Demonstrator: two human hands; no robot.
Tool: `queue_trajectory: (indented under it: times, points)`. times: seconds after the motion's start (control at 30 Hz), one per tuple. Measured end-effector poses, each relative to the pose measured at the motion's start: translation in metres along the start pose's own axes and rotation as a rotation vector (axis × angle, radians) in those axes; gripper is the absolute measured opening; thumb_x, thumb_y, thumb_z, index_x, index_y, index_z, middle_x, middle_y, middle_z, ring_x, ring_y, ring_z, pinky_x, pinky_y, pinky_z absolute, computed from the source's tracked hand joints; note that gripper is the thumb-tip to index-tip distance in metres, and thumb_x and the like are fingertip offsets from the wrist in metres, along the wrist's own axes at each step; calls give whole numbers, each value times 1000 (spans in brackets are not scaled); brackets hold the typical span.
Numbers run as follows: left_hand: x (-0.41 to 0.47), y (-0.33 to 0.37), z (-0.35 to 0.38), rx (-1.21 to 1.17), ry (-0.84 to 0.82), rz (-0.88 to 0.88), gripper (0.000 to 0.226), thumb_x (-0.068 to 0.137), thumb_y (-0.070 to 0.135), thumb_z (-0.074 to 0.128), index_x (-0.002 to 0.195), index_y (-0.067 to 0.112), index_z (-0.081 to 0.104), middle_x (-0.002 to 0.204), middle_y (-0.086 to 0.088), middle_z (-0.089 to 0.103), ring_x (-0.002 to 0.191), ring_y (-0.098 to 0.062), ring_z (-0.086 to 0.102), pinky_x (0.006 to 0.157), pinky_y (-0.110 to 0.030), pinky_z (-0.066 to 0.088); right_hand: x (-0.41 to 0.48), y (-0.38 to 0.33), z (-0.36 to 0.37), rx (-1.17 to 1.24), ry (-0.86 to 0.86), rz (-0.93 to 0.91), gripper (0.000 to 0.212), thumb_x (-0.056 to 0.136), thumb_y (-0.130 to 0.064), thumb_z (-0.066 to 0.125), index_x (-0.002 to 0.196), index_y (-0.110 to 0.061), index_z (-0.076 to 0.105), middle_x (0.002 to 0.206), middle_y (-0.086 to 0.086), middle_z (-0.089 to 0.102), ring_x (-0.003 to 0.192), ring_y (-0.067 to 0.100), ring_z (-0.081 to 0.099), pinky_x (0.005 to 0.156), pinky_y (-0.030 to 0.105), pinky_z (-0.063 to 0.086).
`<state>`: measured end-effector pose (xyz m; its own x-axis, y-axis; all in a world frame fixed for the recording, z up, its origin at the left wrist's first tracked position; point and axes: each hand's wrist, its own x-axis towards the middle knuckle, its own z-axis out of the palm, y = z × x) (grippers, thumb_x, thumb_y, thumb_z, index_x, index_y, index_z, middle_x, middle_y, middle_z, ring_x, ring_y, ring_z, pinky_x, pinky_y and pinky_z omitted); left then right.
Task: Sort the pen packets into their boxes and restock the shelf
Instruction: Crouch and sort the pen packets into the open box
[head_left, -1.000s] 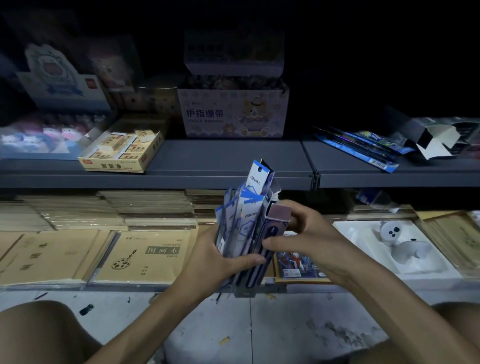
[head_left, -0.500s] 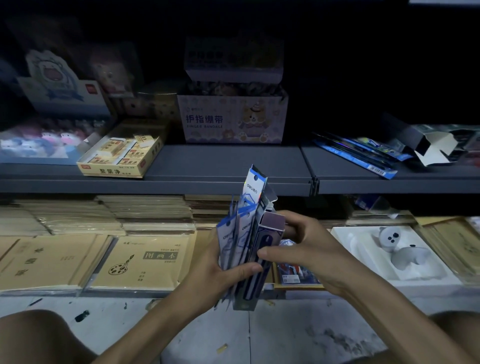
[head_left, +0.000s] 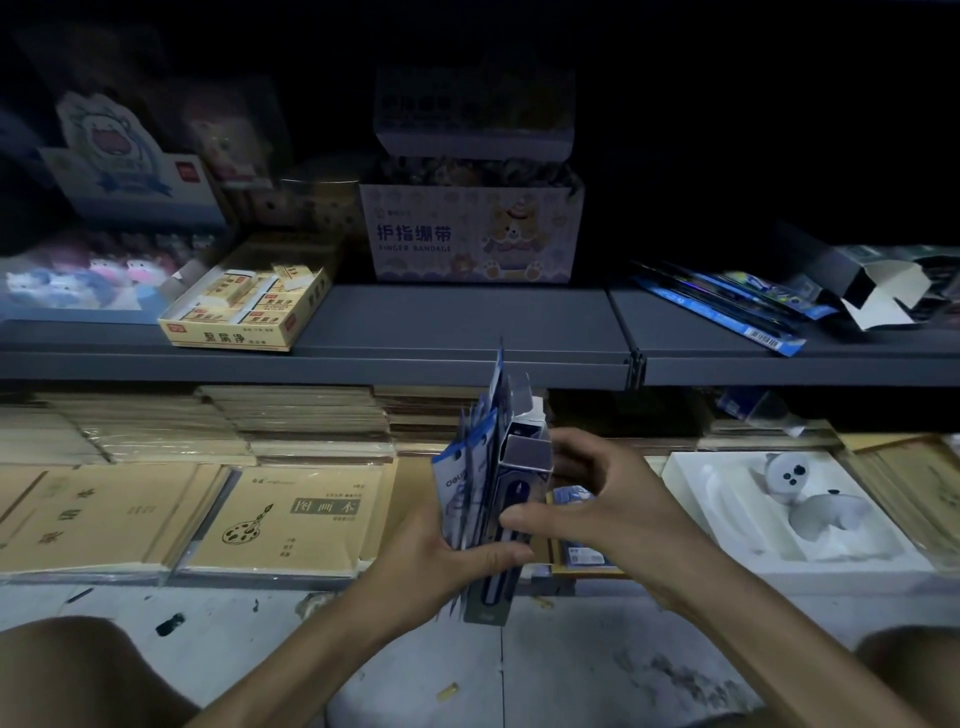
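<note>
Two hands grip one upright bundle in front of the shelves. The left hand (head_left: 441, 561) wraps the lower part of the pen packets (head_left: 470, 478), thumb pressed across the front of a narrow grey box (head_left: 511, 519) that stands against the packets' right side. The right hand (head_left: 608, 499) closes on that box from the right, thumb on its front face, curled fingers (head_left: 576, 457) behind its upper part. The box's top flap is open, and the blue-and-white packet tops fan out above and left of it; whether any packet sits inside the box I cannot tell.

Behind the bundle, the lower shelf holds flat stacks of tan sketchbooks (head_left: 291, 514) to the left and a white tray (head_left: 727, 561) with a grey toy to the right. On the grey upper shelf (head_left: 467, 322) stand an eraser box (head_left: 244, 312), a finger-bandage box (head_left: 467, 234), and, far right, loose blue packets (head_left: 727, 306) beside an opened dark carton (head_left: 878, 286). Both knees frame the bottom corners above the floor (head_left: 571, 675).
</note>
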<state>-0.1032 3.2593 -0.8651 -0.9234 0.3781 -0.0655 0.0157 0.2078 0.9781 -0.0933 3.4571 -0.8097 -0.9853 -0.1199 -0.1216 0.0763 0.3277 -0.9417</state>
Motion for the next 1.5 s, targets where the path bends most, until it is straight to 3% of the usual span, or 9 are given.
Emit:
queue_trajectory:
  times: [0.1, 0.2, 0.4, 0.53, 0.67, 0.87, 1.13, 1.27, 1.5]
  points:
    - [0, -1, -4, 43, -3, -4, 49, 75, 28, 80, 116, 47, 61, 100, 33, 72, 92, 6, 69, 76, -11, 54, -3, -6, -8, -40, -102, 7, 59, 74, -35, 92, 126, -41, 66, 116, -16, 75, 109, 8, 70, 98, 43, 59]
    - [-1, -6, -7, 97, -27, -12, 60, 75, 36, 82, 127, 43, 51, 110, 35, 69, 105, 8, 67, 87, -12, 53, -6, -19, -23, 58, 61, -48, 53, 77, -59, 81, 124, -40, 67, 117, -17, 73, 107, 2, 70, 99, 36, 57]
    - [-3, -24, -6, 157, -94, -59, 71, 79, 39, 84, 139, 33, 48, 122, 26, 68, 116, 2, 65, 97, -17, 51, -4, -29, -16, 22, 184, -151, 20, 84, -46, 78, 88, -27, 79, 89, -8, 76, 85, 7, 70, 82, 34, 58]
    - [-4, -24, -6, 166, -71, -50, 69, 77, 35, 85, 135, 37, 47, 122, 33, 65, 115, 7, 63, 95, -12, 50, 3, -25, -12, 50, 135, -87, 9, 85, -27, 84, 87, -19, 82, 89, -2, 80, 91, 16, 76, 95, 44, 60]
    - [-5, -23, -9, 157, -49, -40, 69, 78, 22, 86, 134, 33, 48, 118, 35, 66, 112, 9, 63, 88, -6, 48, 5, -27, -11, 103, 162, -124, 2, 86, -18, 82, 85, -17, 81, 86, 2, 79, 88, 21, 74, 88, 35, 59]
    - [0, -19, -15, 147, -7, -26, 70, 75, 19, 89, 135, 24, 52, 112, 26, 72, 105, 4, 69, 85, -9, 52, 5, -37, -9, 187, 281, -280, 6, 93, -10, 75, 87, -10, 78, 83, 4, 77, 70, 5, 64, 65, 13, 47]
    - [-3, -20, -17, 164, -19, -35, 74, 76, 27, 88, 136, 37, 47, 115, 35, 67, 110, 7, 65, 88, -13, 54, 12, -55, -16, 294, 455, -324, 11, 106, -14, 57, 98, -8, 62, 84, 9, 75, 81, 21, 76, 61, 33, 58]
    - [-4, -21, -18, 143, -5, -34, 71, 77, 21, 88, 134, 34, 48, 113, 34, 68, 107, 8, 66, 85, -9, 52, 12, -58, -22, 391, 518, -350, 9, 108, -12, 49, 100, -15, 49, 81, -6, 75, 72, 19, 75, 68, 47, 62]
    - [-2, -23, -14, 126, -6, -28, 68, 74, 22, 89, 130, 34, 52, 114, 30, 70, 108, 5, 68, 87, -11, 52, 22, -49, -2, 438, 541, -319, 19, 100, 4, 57, 110, -9, 48, 87, 11, 75, 75, 17, 73, 66, 33, 62]
